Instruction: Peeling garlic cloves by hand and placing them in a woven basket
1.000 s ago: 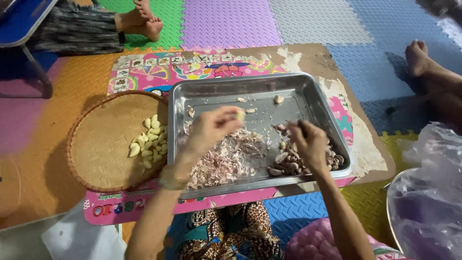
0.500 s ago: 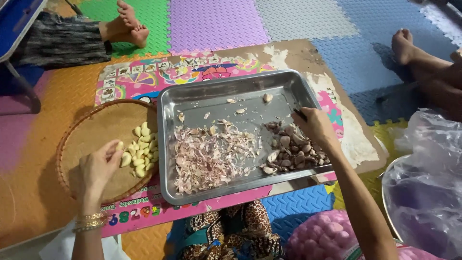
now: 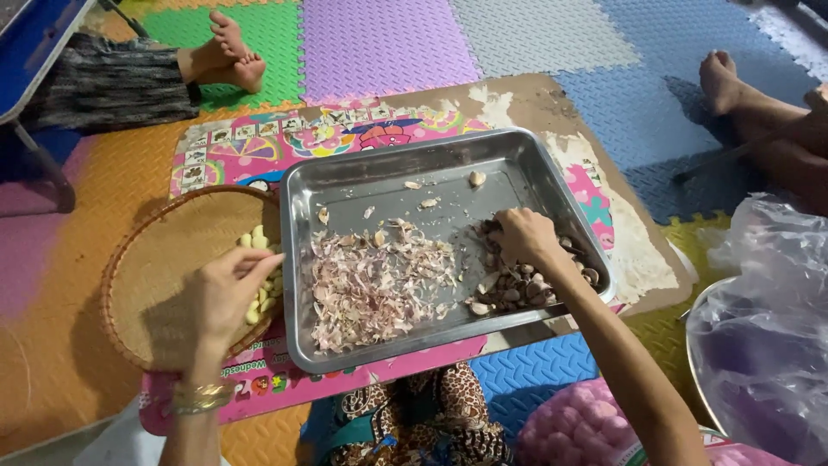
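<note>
Fingers (image 3: 259, 267) of the left hand (image 3: 226, 293) are loosely curled and parted over the peeled garlic cloves (image 3: 259, 285) at the right edge of the round woven basket (image 3: 147, 285), apparently letting go of a clove. The right hand (image 3: 522, 237) has its fingers bent down into the pile of unpeeled garlic (image 3: 526, 285), and whether they hold a clove cannot be told. From largest to smallest: a low counter (image 3: 535, 99) with a colourful printed mat (image 3: 233, 151), then a steel tray (image 3: 379, 177), a heap of papery pink skins (image 3: 379, 285), and scattered cloves. Judging by this, one clove is finished, and the next move calls for picking out a fresh one.
</note>
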